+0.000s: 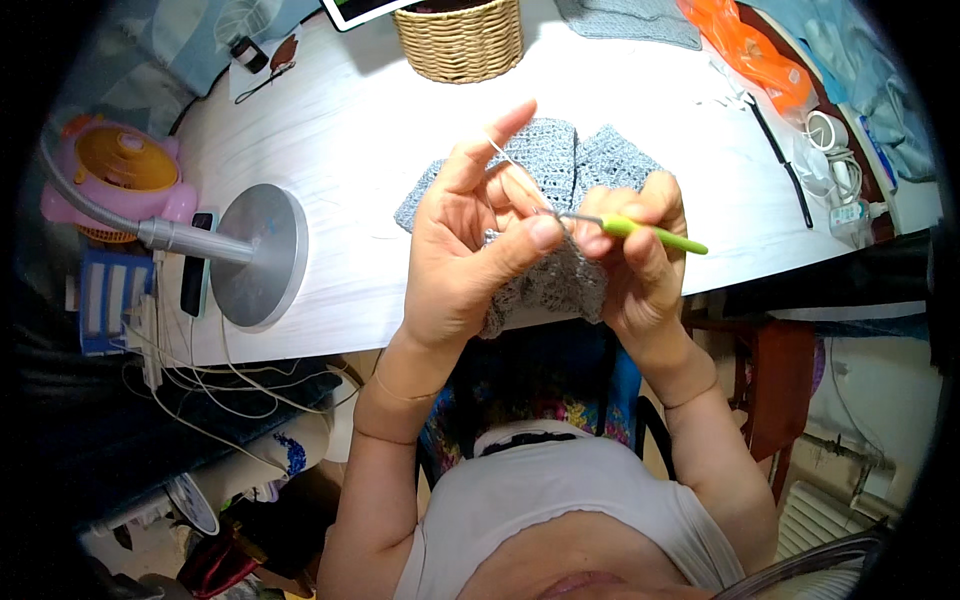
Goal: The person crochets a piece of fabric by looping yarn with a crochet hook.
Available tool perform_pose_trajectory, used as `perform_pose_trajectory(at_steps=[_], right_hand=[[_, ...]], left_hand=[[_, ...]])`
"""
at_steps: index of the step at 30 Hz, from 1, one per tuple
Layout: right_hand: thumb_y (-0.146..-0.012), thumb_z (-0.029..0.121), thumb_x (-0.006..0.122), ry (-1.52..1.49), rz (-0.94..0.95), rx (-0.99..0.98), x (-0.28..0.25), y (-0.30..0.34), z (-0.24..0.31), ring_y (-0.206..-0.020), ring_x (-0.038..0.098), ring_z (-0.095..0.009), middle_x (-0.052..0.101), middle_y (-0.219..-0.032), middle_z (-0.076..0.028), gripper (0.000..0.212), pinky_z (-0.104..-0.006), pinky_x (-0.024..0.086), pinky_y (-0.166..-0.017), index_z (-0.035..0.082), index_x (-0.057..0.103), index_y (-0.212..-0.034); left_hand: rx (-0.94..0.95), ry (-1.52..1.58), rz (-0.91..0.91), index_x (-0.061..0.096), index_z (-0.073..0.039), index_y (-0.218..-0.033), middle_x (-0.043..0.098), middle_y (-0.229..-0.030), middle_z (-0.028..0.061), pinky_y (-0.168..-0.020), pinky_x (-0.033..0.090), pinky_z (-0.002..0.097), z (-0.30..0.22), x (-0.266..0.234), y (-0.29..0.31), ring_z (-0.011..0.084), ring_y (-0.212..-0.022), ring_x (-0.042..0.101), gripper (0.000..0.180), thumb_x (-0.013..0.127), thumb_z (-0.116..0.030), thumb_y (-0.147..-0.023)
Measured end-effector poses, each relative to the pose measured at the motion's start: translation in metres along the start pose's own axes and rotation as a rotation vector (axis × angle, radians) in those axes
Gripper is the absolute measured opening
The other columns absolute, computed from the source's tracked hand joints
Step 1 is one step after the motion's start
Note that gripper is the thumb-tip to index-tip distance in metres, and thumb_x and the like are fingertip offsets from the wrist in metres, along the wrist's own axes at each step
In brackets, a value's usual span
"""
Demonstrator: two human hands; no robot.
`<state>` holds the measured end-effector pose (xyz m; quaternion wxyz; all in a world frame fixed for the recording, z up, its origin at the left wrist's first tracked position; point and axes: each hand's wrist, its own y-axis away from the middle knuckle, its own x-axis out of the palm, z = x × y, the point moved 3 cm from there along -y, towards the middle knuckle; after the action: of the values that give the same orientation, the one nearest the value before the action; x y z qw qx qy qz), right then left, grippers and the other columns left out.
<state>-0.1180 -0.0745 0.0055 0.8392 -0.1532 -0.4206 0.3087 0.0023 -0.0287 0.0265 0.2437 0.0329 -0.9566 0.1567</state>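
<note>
A crochet hook [672,238] with a yellow-green handle and metal shaft is gripped by the fingers of my right hand [640,275]. Its tip meets the edge of a grey crocheted piece [562,285], pinched there by the thumb and fingers of my left hand [462,235]. Grey yarn [503,153] passes over my raised left index finger and runs down to the hook tip. Part of the grey fabric lies on the table behind my hands, and part hangs over the near edge below them. The exact stitch at the tip is too small to make out.
On the white table [350,130] a lamp's round grey base [262,255] stands left, beside a phone [197,265] and pink toy-like object [125,170]. A wicker basket [460,42] stands at the back. An orange bag [750,55] and cables [845,175] lie right.
</note>
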Motion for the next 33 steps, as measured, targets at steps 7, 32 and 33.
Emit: perform_pose_trajectory(at_steps=[7, 32, 33], right_hand=[[-0.080, 0.014, 0.060, 0.116, 0.002, 0.158, -0.006, -0.012, 0.001, -0.067, 0.057, -0.009, 0.059, -0.079, -0.009, 0.017, -0.0184, 0.049, -0.061, 0.003, 0.048, -0.084], [-0.061, 0.013, 0.070, 1.140, 0.505, 0.282, -0.101, -0.114, 0.120, -0.062, 0.051, -0.007, 0.058, -0.062, 0.001, 0.013, -0.0248, 0.043, -0.068, 0.008, 0.059, -0.063], [-0.062, 0.014, 0.069, 1.108, 0.495, 0.288, -0.100, -0.114, 0.115, -0.063, 0.051, -0.007, 0.058, -0.061, 0.001, 0.012, -0.0241, 0.042, -0.067, 0.007, 0.059, -0.063]], left_hand=[[0.304, -0.577, -0.047, 0.018, 0.005, -0.132, 0.053, -0.064, -0.0005, -0.049, 0.035, 0.0122, -0.013, 0.005, 0.000, 0.0016, -0.057, 0.047, 0.069, 0.059, -0.005, -0.077], [0.382, 0.027, -0.223, 0.017, 0.000, -0.133, 0.051, -0.068, -0.0021, -0.059, 0.046, 0.0137, -0.049, -0.027, -0.012, 0.0014, -0.061, 0.051, 0.051, 0.041, -0.006, -0.088], [0.367, 0.030, -0.202, 0.017, 0.000, -0.133, 0.052, -0.070, -0.0016, -0.059, 0.046, 0.0140, -0.043, -0.027, -0.013, 0.0018, -0.062, 0.051, 0.051, 0.042, -0.006, -0.088]])
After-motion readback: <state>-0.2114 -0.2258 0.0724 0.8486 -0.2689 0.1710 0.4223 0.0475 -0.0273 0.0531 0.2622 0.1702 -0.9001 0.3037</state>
